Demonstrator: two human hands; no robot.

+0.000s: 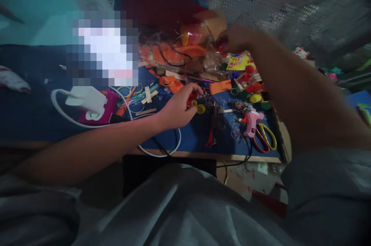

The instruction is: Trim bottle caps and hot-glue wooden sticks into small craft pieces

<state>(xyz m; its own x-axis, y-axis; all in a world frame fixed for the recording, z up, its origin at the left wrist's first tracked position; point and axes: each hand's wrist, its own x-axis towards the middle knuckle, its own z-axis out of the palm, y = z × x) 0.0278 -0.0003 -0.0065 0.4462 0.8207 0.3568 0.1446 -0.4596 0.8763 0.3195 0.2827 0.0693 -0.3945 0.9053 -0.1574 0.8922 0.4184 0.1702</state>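
Left hand (181,107) pinches a red piece (191,98). Right hand (235,39) blurred — can't tell its grip. Glue gun (251,123), white charger (87,100) crowd the table (31,111).

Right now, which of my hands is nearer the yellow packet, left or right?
Right. Your right hand is close by, just above the yellow packet in the picture; your left hand is farther off, lower and leftward, over the blue tabletop.

On the table (194,139), the glue gun (251,123) lies right of the power strip (111,103).
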